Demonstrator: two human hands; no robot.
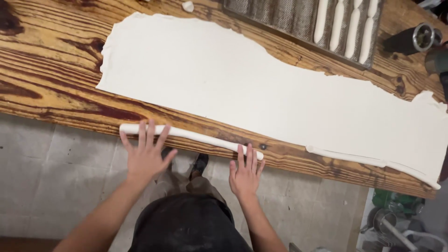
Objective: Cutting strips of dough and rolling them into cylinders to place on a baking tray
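Note:
A long rolled rope of white dough [196, 136] lies along the near edge of the wooden table [51, 70]. My left hand [145, 156] is flat with fingers spread, its fingertips resting on the rope's left end. At the rope's right end my right hand [245, 172] is flat too, fingertips touching the dough. Just beyond the rope a large sheet of rolled-out white dough [242, 84] covers the table's middle. A thin cut strip of dough [368, 162] lies along the sheet's near right edge.
A dark ridged baking tray [280, 18] at the far edge holds several dough sticks [347, 25]. A dark cylindrical container [410, 39] stands at far right. A small dough scrap [187, 6] sits at the top. Metal utensils [392, 224] lie on the tiled floor, lower right.

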